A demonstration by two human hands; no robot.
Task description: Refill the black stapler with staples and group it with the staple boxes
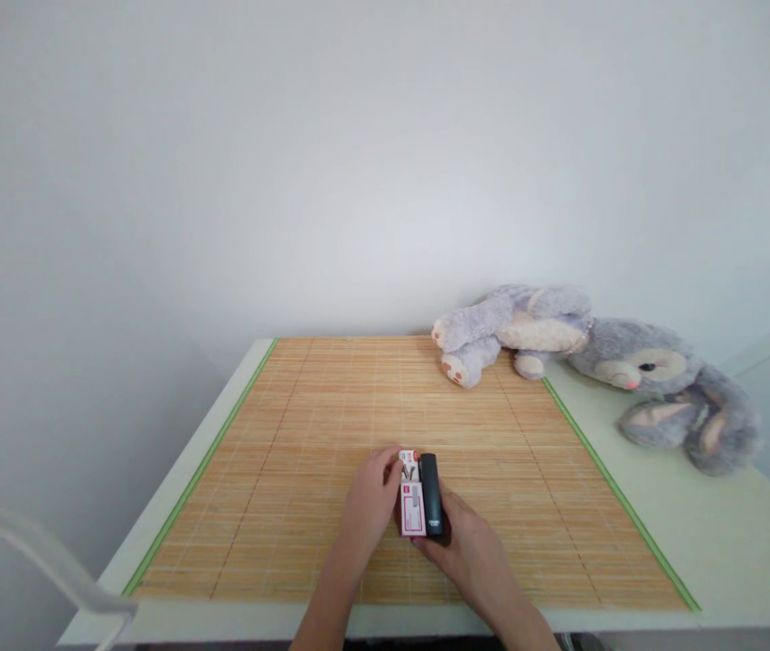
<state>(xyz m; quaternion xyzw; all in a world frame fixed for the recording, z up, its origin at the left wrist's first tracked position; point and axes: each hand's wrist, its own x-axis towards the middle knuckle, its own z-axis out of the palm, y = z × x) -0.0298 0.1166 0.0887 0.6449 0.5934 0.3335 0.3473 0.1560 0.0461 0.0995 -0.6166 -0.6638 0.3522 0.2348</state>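
Observation:
A black stapler (pixel 431 493) sits close against two small boxes near the front middle of the mat. One is a white box with a pink frame (pixel 413 509); just beyond it is a white-and-red box (pixel 408 463) with a dark picture on it. My left hand (pixel 372 493) is closed along the left side of the boxes, its fingertips at the white-and-red one. From the right, my right hand (pixel 470 542) wraps round the stapler's near end, with its thumb under the near edge of the pink-framed box. Some fingers are hidden.
A bamboo mat (pixel 331 407) with green edges covers much of the white table (pixel 751 542). A grey plush rabbit (pixel 548 330) lies across the mat's far right corner against the wall. A pale curved cable or bar (pixel 39 542) crosses the lower left.

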